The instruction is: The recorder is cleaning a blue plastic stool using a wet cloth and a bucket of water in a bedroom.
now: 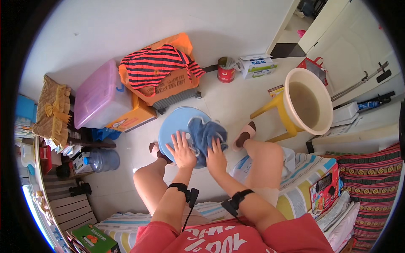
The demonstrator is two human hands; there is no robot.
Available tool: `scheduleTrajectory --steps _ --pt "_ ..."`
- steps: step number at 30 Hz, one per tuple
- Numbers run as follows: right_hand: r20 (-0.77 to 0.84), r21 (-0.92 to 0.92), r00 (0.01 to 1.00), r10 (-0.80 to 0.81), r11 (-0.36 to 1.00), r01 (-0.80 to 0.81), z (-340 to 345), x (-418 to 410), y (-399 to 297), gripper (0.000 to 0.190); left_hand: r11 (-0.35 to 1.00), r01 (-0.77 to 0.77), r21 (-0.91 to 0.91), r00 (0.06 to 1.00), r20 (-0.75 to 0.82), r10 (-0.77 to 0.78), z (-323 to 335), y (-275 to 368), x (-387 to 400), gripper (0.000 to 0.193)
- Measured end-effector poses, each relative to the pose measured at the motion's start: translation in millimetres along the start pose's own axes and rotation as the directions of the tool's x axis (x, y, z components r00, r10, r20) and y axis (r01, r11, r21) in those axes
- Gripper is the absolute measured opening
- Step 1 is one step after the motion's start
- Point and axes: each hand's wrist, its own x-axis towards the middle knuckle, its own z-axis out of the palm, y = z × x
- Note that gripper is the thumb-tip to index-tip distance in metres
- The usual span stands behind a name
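A light blue round surface point(173, 119), perhaps a stool top, stands between my knees. On its right half lies a bunched blue cloth point(204, 131) with a pale edging; part of it overhangs the right rim. My left hand point(184, 153) rests palm down on the blue surface, fingers spread, just left of the cloth. My right hand point(216, 159) presses down on the lower right of the cloth; its thumb and any grip are hidden. Both forearms wear black straps with small devices.
On my right a cream basin point(286, 95) of murky water sits on a yellow stool point(269, 107). Ahead stand a grey suitcase point(180, 98) under a striped red-and-black cloth point(155, 64), and a lidded storage box point(98, 95). A water jug point(106, 160) lies on the left.
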Motion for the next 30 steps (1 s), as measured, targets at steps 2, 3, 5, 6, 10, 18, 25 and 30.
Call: scheduleTrajectory --steps 2,3,5,6,10,18,25,30 --pt "-0.017 0.020 0.999 -0.037 0.999 0.037 1 -17 1 0.039 0.999 -0.040 -0.023 0.999 0.014 0.040 2 -4 -2 0.047" --pt "0.010 0.094 1.000 0.004 0.996 -0.005 -5 -19 -4 0.041 0.996 -0.076 -0.043 0.996 0.033 0.077 3 -8 -3 0.040" --pt "0.026 0.171 0.999 0.043 0.984 -0.046 -8 -20 -13 0.043 0.994 -0.091 -0.056 0.996 -0.031 0.089 12 -17 -2 0.033" --pt "0.032 0.264 0.989 0.144 0.953 -0.147 -7 -21 -16 0.047 0.991 -0.113 -0.078 0.991 -0.075 0.107 7 -14 1 0.027" --pt "0.080 0.397 0.949 0.305 0.863 -0.311 -5 -14 -21 0.061 0.969 -0.235 -0.074 0.970 0.043 0.239 -13 -10 22 0.019" --pt "-0.102 0.243 0.977 0.187 0.957 -0.157 -18 49 37 0.061 0.963 -0.188 -0.195 0.970 0.119 0.213 -3 15 8 0.024" --pt "0.180 -0.210 0.973 -0.143 0.961 0.180 -37 94 9 0.083 0.926 -0.270 -0.264 0.962 -0.035 0.271 -2 2 -39 0.027" --pt "0.085 -0.067 0.892 -0.445 0.890 0.451 -18 85 -22 0.077 0.954 -0.175 -0.243 0.979 -0.147 0.142 7 2 -59 0.029"
